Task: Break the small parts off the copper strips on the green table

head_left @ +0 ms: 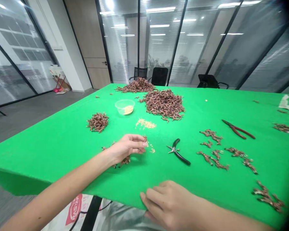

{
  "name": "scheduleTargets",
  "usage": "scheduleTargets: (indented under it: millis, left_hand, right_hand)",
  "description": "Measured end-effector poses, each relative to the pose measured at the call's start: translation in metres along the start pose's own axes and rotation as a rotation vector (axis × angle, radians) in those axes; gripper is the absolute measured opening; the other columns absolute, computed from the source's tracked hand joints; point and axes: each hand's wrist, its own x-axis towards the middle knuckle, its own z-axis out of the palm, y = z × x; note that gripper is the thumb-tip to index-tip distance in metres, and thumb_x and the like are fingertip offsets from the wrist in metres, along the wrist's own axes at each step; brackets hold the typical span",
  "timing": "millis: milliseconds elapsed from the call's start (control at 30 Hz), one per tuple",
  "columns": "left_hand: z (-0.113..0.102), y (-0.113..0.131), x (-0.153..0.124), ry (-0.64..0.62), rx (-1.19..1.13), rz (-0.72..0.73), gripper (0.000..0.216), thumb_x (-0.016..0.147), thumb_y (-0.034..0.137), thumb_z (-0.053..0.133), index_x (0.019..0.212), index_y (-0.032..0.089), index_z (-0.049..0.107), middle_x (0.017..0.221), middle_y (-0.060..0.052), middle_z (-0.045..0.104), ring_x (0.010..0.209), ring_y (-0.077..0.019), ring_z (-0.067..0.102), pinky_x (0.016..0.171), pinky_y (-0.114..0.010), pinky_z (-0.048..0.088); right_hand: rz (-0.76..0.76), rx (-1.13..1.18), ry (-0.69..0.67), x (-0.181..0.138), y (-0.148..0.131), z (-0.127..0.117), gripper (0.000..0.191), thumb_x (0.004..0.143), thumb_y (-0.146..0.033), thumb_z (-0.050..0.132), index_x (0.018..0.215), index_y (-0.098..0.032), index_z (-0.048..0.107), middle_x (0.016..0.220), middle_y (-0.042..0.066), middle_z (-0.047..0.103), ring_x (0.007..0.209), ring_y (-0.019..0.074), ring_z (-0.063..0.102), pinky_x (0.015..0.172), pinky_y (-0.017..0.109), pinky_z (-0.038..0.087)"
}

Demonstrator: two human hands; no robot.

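Note:
My left hand [127, 147] reaches out over the green table [62, 141], fingers curled and pinched on a small brown piece [145, 139]. More brown pieces [121, 162] lie under and beside that hand. A few tiny yellow bits [152, 149] lie just right of its fingertips. My right hand [166, 202] rests at the table's near edge, fingers bent over the cloth edge, and I cannot see anything held in it. Black-handled pliers [179, 152] lie between the two hands, closer to the left one.
A clear bowl [124, 106] with yellow bits stands further back, beside a scatter of yellow bits [145, 124]. Large brown heaps [164, 103] [136, 86] and a small heap [97, 122] lie beyond. Red-handled pliers [238, 129] and scattered brown pieces [221, 154] lie right. Chairs [159, 76] stand behind the table.

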Motion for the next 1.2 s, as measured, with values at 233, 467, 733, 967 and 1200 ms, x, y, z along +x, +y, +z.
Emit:
scheduleTargets:
  millis: [233,467,733,967,1200]
  left_hand:
    - [0.002,0.000,-0.001,0.031,0.003,0.022,0.039,0.058,0.018,0.093,0.088,0.010,0.069,0.081,-0.003,0.071,0.064,-0.0122,0.070,0.067,-0.024,0.056]
    - [0.003,-0.003,-0.003,-0.009,0.118,0.107,0.039,0.065,0.025,0.091,0.096,0.009,0.072,0.084,-0.007,0.075,0.074,-0.0163,0.073,0.077,-0.029,0.057]
    - [0.009,-0.008,-0.010,-0.194,0.473,0.277,0.041,0.091,0.044,0.066,0.113,0.009,0.068,0.103,-0.015,0.076,0.092,-0.0231,0.073,0.084,-0.034,0.056]
    - [0.022,0.000,-0.030,-0.293,0.987,0.498,0.032,0.101,0.040,0.050,0.116,0.016,0.065,0.099,-0.006,0.076,0.091,-0.0179,0.071,0.085,-0.028,0.050]
    - [0.021,0.000,-0.031,-0.288,1.023,0.514,0.027,0.101,0.037,0.051,0.117,0.018,0.061,0.104,-0.005,0.076,0.096,-0.0163,0.071,0.087,-0.026,0.049]
  right_hand:
    - [-0.062,0.093,0.073,-0.001,-0.003,0.000,0.019,0.094,-0.011,0.053,0.079,-0.016,0.063,0.068,0.000,0.056,0.049,0.0123,0.044,0.044,0.032,0.023]
    - [0.282,0.438,0.118,0.000,0.015,-0.010,0.011,0.100,-0.020,0.051,0.098,-0.019,0.062,0.084,0.001,0.063,0.071,0.0121,0.058,0.057,0.026,0.032]
    - [0.611,0.602,0.264,-0.003,0.053,-0.009,0.017,0.100,-0.021,0.051,0.089,-0.017,0.063,0.075,0.002,0.063,0.065,0.0129,0.055,0.062,0.024,0.040]
    - [0.903,0.893,0.338,-0.003,0.058,-0.012,0.024,0.101,-0.037,0.051,0.092,-0.017,0.062,0.071,0.000,0.069,0.039,0.0081,0.052,0.039,0.020,0.038]
    - [0.974,1.092,0.400,0.001,0.055,-0.014,0.030,0.092,-0.044,0.064,0.089,-0.015,0.067,0.068,0.002,0.070,0.038,0.0071,0.052,0.038,0.018,0.042]
